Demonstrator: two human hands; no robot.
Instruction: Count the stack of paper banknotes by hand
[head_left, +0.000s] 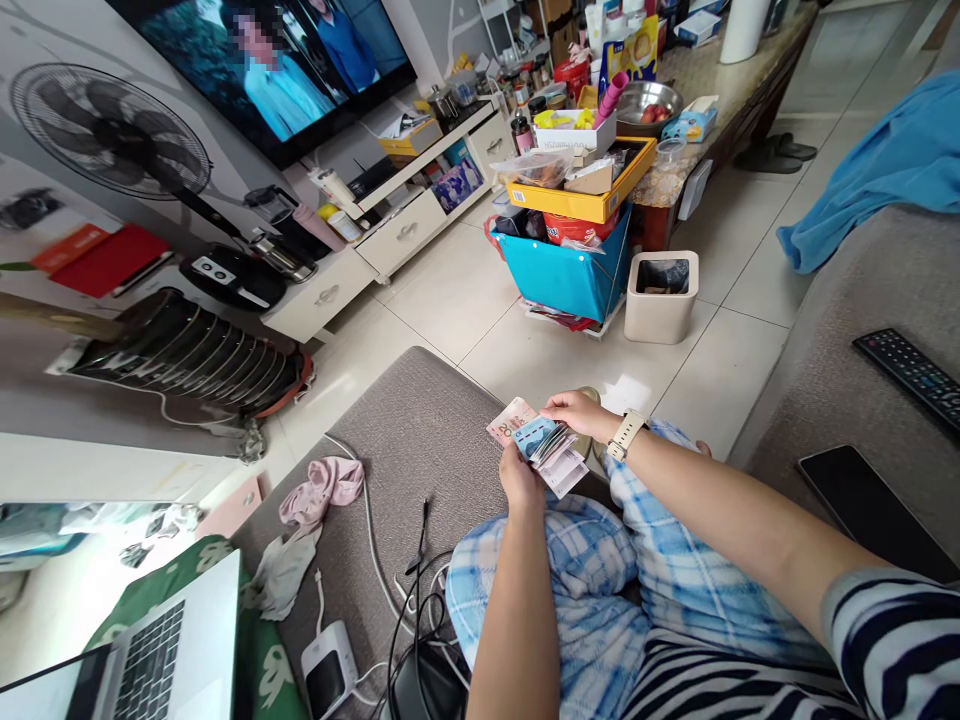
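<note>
A stack of banknotes is held above my lap, between my two hands. My left hand is closed round its near left side, with the thumb over the notes. At the upper edge, the fingers of my right hand pinch a blue-faced piece on top of the stack. A pinkish note sticks out at the upper left, and pale purple notes fan out at the lower right. A pale watch is on my right wrist.
On the sofa lie a remote and a phone at right, cables, a pink cloth and a laptop at left. A beige bin and a loaded blue basket stand on the floor ahead.
</note>
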